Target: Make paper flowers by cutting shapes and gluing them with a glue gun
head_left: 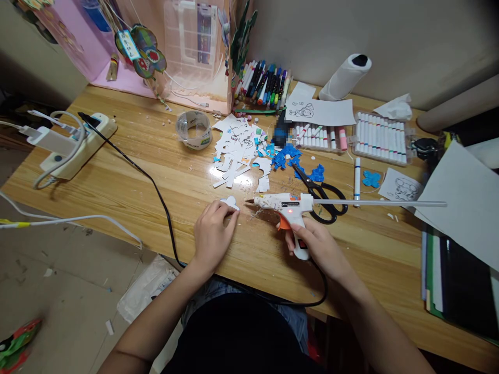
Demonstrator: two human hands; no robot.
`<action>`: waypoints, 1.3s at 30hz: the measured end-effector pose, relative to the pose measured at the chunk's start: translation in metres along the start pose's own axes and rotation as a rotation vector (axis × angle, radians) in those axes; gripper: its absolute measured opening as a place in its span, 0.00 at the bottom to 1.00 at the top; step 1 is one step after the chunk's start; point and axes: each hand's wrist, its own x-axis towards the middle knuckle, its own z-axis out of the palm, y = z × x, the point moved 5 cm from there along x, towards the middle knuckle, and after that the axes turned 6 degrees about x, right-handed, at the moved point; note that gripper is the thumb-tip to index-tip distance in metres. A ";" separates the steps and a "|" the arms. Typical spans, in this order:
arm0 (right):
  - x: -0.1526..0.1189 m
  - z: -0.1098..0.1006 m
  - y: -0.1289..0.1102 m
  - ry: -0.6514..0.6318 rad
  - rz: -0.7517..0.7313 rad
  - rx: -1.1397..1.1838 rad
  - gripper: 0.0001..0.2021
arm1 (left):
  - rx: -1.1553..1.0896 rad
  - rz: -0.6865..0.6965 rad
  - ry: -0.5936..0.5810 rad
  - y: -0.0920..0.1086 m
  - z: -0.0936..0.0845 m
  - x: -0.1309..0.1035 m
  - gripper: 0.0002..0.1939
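My left hand [213, 231] rests near the table's front edge, its fingers closed on a small white paper cutout [231, 201] with a rounded, scalloped edge. My right hand [314, 241] is wrapped round the handle of a white glue gun [278, 201] with an orange trigger and a lit red light. The gun's dark nozzle points left, a little right of the cutout and apart from it. A long clear glue stick [378, 202] sticks out of the gun's back. Black scissors [331, 205] lie behind the gun, partly covered by it.
White paper scraps [234, 150] and blue scraps [286, 156] lie behind my hands, beside a tape roll [194, 130]. Markers [382, 137] stand in cases at the back. A power strip [83, 145] sits at left, its black cable crossing the table. Folders [460, 280] lie at right.
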 end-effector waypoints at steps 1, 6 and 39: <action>0.000 0.000 0.000 0.002 0.000 0.001 0.21 | -0.008 0.024 -0.030 -0.002 -0.001 0.002 0.08; 0.000 -0.001 0.002 0.007 -0.014 0.030 0.20 | -0.042 0.208 -0.231 -0.010 -0.003 0.018 0.09; -0.001 0.003 -0.003 -0.063 -0.009 -0.003 0.21 | 0.059 0.141 -0.089 -0.003 -0.005 0.011 0.09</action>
